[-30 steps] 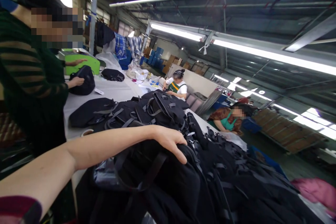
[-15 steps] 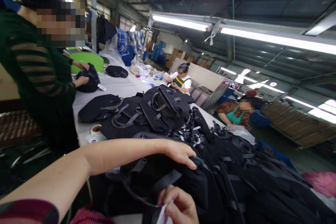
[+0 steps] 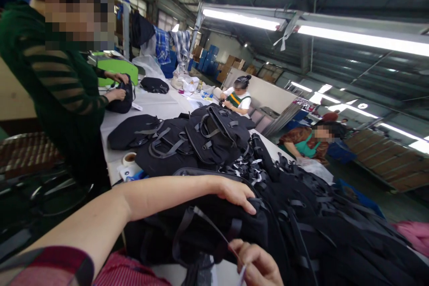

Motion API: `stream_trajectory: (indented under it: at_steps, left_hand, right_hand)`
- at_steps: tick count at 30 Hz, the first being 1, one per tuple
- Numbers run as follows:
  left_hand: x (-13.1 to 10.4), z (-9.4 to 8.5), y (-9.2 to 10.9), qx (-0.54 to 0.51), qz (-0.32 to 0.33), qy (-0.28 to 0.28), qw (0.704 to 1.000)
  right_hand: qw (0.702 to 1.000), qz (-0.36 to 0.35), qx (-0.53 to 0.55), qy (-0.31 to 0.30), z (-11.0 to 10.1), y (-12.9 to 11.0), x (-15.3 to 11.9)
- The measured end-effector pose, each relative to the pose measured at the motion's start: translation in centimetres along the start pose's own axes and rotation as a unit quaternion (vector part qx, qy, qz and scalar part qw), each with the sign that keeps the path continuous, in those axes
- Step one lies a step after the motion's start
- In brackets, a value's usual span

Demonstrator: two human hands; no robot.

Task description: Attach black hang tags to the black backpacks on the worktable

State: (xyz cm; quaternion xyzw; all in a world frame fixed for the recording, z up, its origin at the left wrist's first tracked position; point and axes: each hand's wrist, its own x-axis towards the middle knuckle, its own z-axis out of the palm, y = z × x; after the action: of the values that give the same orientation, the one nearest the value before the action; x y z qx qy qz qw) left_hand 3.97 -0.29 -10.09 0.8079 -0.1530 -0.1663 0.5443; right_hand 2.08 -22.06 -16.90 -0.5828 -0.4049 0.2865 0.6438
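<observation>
In the head view, I have the left hand [image 3: 237,193] over the top edge of a soft black fabric bag [image 3: 258,228] at the near side, its grip too hidden to tell, while the right hand [image 3: 257,262] pinches a thin grey strip [image 3: 201,213] in front. I judge work on this bag under way, with heaped black fabric bags [image 3: 219,136] on the pale flat tabletop [image 3: 156,108] beyond. I can read no brand; the small white rectangular tag [image 3: 137,107] far left is too tiny.
</observation>
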Motion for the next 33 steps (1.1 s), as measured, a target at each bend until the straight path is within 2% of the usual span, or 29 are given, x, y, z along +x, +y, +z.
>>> stream_trajectory:
  at_steps: [3,5,7,9,11,13,15,17,20,22,26,29,33]
  left_hand:
    - [0.8,0.7,0.8,0.028,0.004,-0.012,1.000]
    - [0.6,0.0,1.4,0.056,0.018,-0.017,0.998]
    - [-0.6,-1.7,1.5,0.086,0.029,-0.017,0.996]
    - [-2.7,-4.0,0.9,0.113,0.025,-0.019,0.993]
    - [-5.2,-5.7,-0.5,0.140,0.001,-0.027,0.990]
    - [-7.6,-6.5,-2.3,0.191,-0.031,-0.007,0.981]
    - [-9.3,-6.1,-4.0,0.256,-0.061,0.045,0.964]
    - [-10.3,-5.1,-5.1,0.295,-0.072,0.096,0.948]
    - [-10.9,-3.8,-5.4,0.305,-0.052,0.128,0.942]
    - [-11.2,-3.3,-4.9,0.321,-0.030,0.128,0.938]
    - [-12.2,-2.4,-3.3,0.393,0.023,0.095,0.914]
    - [-13.1,-1.0,-2.0,0.439,0.015,0.063,0.896]
    - [-13.1,2.2,-0.7,0.518,0.010,0.113,0.848]
  right_hand:
    - [0.999,0.020,0.022,0.043,2.9,-0.4,2.0]
    - [0.988,-0.005,0.117,0.103,3.7,-1.6,3.3]
    - [0.951,-0.038,0.252,0.177,3.2,-3.1,4.1]
    - [0.896,-0.038,0.376,0.232,1.8,-4.3,4.0]
    - [0.844,-0.011,0.464,0.270,0.4,-4.9,3.4]
    - [0.813,0.011,0.503,0.293,-0.5,-4.6,2.7]
    - [0.808,0.008,0.518,0.280,-0.9,-4.0,2.0]
    - [0.824,-0.017,0.513,0.239,-0.9,-3.7,1.4]
    - [0.851,-0.042,0.475,0.219,-1.0,-4.7,0.9]
    - [0.853,-0.038,0.457,0.249,-1.3,-6.0,0.3]
    - [0.814,-0.084,0.482,0.314,-2.6,-8.5,-1.4]
    - [0.807,-0.089,0.482,0.330,-2.9,-9.2,-2.3]
    - [0.788,-0.184,0.482,0.335,-1.5,-8.6,-1.5]
